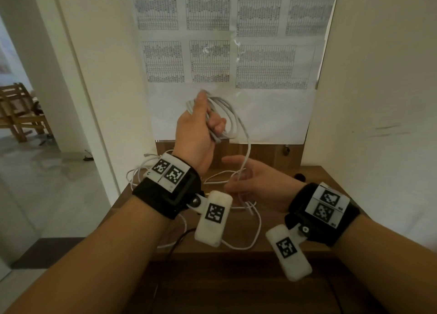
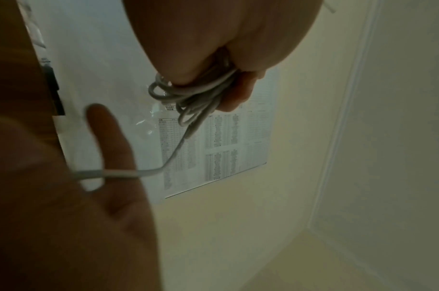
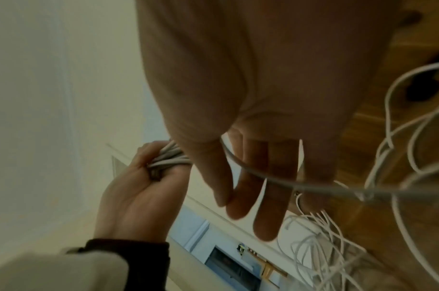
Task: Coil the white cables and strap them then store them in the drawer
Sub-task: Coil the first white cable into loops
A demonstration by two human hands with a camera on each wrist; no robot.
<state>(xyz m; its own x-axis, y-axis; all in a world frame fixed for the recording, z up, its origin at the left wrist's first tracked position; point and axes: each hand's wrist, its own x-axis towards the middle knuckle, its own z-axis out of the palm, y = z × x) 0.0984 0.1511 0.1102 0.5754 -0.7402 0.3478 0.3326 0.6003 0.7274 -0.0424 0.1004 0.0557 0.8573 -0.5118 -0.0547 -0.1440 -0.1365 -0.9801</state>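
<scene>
My left hand (image 1: 211, 124) is raised in front of the wall and grips a coil of white cable (image 1: 228, 117) with several loops. In the left wrist view the coil (image 2: 196, 98) bunches under the curled fingers (image 2: 236, 94). From the coil a strand (image 1: 246, 157) hangs down across my right hand (image 1: 233, 174), which hovers lower over the wooden table (image 1: 302, 219). In the right wrist view that hand's fingers (image 3: 265, 196) are straight and the strand (image 3: 265, 178) lies across them. The slack (image 1: 259, 226) trails in loose loops on the table.
More thin white cables (image 1: 142, 169) lie tangled at the table's back left. A black cable (image 1: 176, 241) runs off the front edge. A small padlock (image 1: 286, 149) hangs on the back panel, under printed sheets (image 1: 224, 53) on the wall. A doorway with a wooden chair (image 1: 19, 110) is at the left.
</scene>
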